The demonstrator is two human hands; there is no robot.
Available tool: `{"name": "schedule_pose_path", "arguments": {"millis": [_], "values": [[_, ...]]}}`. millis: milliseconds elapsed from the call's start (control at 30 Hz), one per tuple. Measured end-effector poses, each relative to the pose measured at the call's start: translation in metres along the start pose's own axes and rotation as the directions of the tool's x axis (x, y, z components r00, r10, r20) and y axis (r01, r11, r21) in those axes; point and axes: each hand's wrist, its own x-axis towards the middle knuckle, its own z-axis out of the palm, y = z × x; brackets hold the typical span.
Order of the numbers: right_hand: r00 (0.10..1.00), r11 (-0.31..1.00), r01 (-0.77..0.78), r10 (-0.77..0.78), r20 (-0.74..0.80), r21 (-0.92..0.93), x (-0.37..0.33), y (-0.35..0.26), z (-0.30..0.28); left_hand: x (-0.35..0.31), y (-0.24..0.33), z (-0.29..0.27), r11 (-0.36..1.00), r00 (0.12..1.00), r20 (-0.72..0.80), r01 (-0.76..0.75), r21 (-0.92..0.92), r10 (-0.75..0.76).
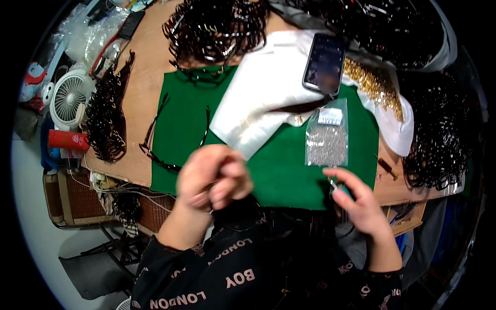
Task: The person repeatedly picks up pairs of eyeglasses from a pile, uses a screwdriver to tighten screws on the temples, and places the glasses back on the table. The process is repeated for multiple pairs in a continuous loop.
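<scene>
My left hand (214, 178) is closed, with its fingers curled together over the front edge of the green mat (279, 181). What it pinches, if anything, is hidden and smeared. In my right hand (361, 204) is a slim tool (333, 183) with a metal tip and a bit of teal showing between the fingers; its exact kind is unclear. Just beyond that hand lies a clear plastic bag (326, 142) full of tiny silvery parts. A dark eyeglass frame (144, 150) with its temples spread rests on the mat, beyond and left of my left hand.
White cloth (258, 98) covers part of the mat, with a phone (324, 62) on it. Heaps of dark eyeglass frames (217, 31) stand at the back and right (439, 129). Gold-coloured small parts (377, 85) lie on cloth. A white fan (71, 98) stands left.
</scene>
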Motion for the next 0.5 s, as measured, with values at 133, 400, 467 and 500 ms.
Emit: {"name": "schedule_pose_path", "arguments": {"millis": [133,400,467,500], "values": [[0.95,0.829,-0.229,0.076,0.303,0.511,0.007,0.001,0.0,0.007,-0.081,-0.021,0.868,0.948,-0.019,0.284,-0.407,-0.318],[0.847,0.704,-0.48,0.216,0.486,0.524,0.014,-0.009,0.023,0.009,-0.103,-0.031,0.846,0.923,-0.084,0.304,-0.438,-0.376],[0.844,0.687,-0.49,0.221,0.488,0.536,0.017,-0.009,0.027,0.008,-0.104,-0.031,0.85,0.925,-0.068,0.311,-0.425,-0.373],[0.846,0.682,-0.489,0.22,0.486,0.544,0.017,-0.01,0.027,0.007,-0.103,-0.028,0.869,0.928,-0.086,0.304,-0.39,-0.364]]}}
